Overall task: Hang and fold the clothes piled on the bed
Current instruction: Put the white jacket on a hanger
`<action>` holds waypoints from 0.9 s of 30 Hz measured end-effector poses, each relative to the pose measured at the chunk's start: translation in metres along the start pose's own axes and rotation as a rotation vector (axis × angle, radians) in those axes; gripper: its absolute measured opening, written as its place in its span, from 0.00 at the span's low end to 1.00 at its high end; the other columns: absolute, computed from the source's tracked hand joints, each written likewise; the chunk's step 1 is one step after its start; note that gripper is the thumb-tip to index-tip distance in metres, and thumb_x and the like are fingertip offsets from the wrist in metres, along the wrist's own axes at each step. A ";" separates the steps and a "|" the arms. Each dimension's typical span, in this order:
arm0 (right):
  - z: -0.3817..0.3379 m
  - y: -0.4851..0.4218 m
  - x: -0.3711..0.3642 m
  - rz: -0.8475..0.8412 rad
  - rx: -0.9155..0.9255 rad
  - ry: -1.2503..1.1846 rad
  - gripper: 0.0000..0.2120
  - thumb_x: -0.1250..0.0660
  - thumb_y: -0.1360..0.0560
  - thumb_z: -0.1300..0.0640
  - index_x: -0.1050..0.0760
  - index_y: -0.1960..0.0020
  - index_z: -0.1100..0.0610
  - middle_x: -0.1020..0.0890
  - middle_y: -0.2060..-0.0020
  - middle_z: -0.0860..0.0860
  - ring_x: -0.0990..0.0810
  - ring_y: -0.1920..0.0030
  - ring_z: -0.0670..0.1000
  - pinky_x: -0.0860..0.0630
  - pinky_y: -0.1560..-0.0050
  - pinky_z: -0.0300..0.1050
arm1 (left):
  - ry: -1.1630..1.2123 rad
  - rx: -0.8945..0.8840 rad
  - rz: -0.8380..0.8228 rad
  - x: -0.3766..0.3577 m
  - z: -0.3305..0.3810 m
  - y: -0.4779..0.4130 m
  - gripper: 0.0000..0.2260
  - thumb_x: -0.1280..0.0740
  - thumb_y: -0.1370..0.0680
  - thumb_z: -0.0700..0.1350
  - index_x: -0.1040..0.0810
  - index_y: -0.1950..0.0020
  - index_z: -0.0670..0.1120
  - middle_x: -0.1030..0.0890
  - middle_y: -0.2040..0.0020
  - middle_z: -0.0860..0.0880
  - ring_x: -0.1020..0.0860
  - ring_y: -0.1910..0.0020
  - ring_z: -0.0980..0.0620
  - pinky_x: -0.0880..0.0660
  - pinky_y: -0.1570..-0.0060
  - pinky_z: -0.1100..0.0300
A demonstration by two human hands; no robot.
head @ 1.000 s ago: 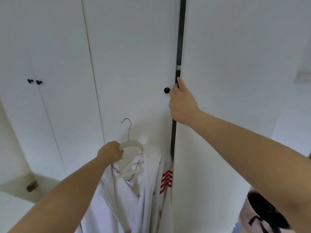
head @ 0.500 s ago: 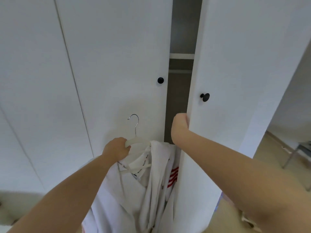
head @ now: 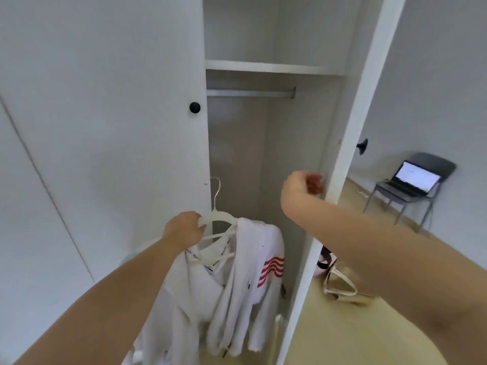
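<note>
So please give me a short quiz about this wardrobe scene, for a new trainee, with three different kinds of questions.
1. True or false: the hanging rail inside the wardrobe already carries clothes.
2. Which hand grips the white hanger? A) left B) right C) both
3. Fill in: the laptop sits on a ____.

Key:
1. False; the visible rail is bare.
2. A; the left hand holds the hanger with the white hoodie on it, while the right hand is near the open door edge.
3. Chair.
</note>
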State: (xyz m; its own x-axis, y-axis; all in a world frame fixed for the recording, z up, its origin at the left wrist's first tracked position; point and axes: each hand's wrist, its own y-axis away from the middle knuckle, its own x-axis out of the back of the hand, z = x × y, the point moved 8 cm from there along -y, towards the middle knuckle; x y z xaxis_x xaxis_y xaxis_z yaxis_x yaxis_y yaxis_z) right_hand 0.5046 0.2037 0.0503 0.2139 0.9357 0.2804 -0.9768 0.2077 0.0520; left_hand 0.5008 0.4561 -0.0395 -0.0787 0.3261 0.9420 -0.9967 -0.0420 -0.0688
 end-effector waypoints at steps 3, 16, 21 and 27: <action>0.012 -0.027 -0.053 -0.069 -0.208 -0.127 0.27 0.41 0.22 0.48 0.40 0.26 0.57 0.34 0.29 0.59 0.38 0.28 0.63 0.47 0.33 0.71 | 0.005 -0.044 -0.013 -0.008 0.033 -0.010 0.08 0.37 0.23 0.47 0.20 0.50 0.47 0.18 0.49 0.46 0.21 0.48 0.43 0.27 0.53 0.57; 0.046 -0.006 -0.136 0.133 -0.128 -0.215 0.28 0.53 0.19 0.47 0.49 0.22 0.58 0.52 0.23 0.59 0.57 0.24 0.62 0.63 0.30 0.68 | 0.182 -0.082 0.021 -0.031 0.117 -0.028 0.11 0.37 0.21 0.48 0.20 0.44 0.45 0.19 0.48 0.43 0.22 0.46 0.41 0.30 0.55 0.57; 0.053 -0.012 -0.169 0.093 -0.154 -0.303 0.30 0.51 0.20 0.47 0.51 0.22 0.57 0.55 0.23 0.57 0.61 0.24 0.60 0.62 0.29 0.68 | 0.218 -0.088 0.011 -0.044 0.136 -0.035 0.11 0.38 0.21 0.48 0.21 0.43 0.47 0.18 0.48 0.44 0.21 0.47 0.41 0.30 0.55 0.58; 0.062 -0.029 -0.203 0.085 -0.168 -0.423 0.28 0.51 0.20 0.50 0.52 0.22 0.53 0.59 0.23 0.55 0.64 0.24 0.59 0.61 0.31 0.71 | 0.183 -0.140 0.003 -0.050 0.167 -0.052 0.10 0.37 0.21 0.48 0.20 0.46 0.46 0.18 0.49 0.45 0.21 0.48 0.42 0.26 0.51 0.55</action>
State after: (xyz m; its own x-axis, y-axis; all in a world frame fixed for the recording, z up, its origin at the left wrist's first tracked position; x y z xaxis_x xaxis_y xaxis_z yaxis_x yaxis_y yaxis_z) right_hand 0.4885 -0.0102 0.0510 0.0768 0.7602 0.6451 -0.9682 0.2114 -0.1339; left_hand 0.5596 0.2840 -0.0282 -0.0706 0.4928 0.8673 -0.9881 0.0844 -0.1283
